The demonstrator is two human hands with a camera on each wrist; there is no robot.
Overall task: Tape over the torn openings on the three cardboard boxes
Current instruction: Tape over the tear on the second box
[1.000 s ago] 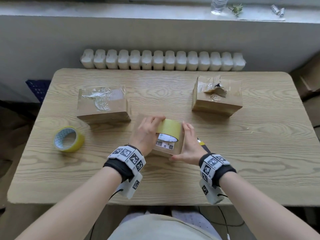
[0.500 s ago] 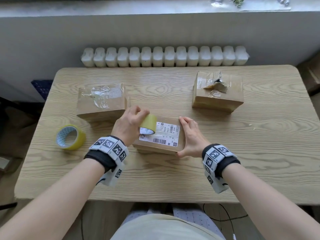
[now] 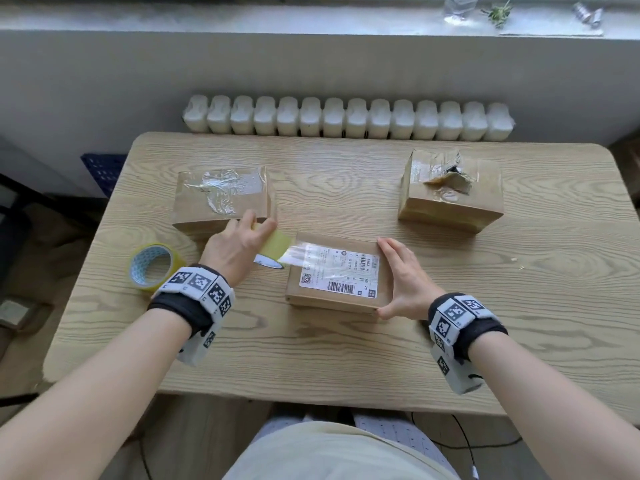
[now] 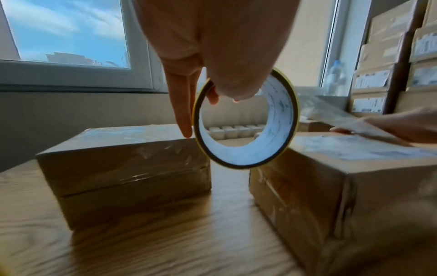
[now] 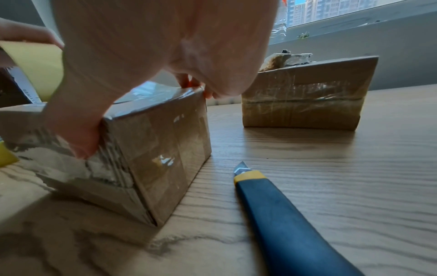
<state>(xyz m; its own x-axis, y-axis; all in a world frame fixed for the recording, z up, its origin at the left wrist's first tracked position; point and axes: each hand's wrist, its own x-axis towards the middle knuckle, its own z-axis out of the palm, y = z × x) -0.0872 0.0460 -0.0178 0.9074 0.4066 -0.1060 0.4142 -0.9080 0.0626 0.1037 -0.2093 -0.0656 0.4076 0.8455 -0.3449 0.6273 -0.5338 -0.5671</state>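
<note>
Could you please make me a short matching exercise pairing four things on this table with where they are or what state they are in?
Things:
1. labelled box
2. torn box
3. spare tape roll
4. utility knife

States:
A. lying flat near the table's left edge
B. top still ripped open
C. tape being drawn across its top
D. beside the right hand

Pairs: 1-C, 2-B, 3-A, 4-D

Bare worktop [image 3: 346, 358] runs along the whole near edge and through the far middle between the left box [image 3: 221, 199] and the torn right box [image 3: 450, 192]. The middle box [image 3: 332, 271] blocks the centre. A spare tape roll [image 3: 152, 268] sits near left. A knife [image 5: 283, 214] lies just right of the middle box.
</note>
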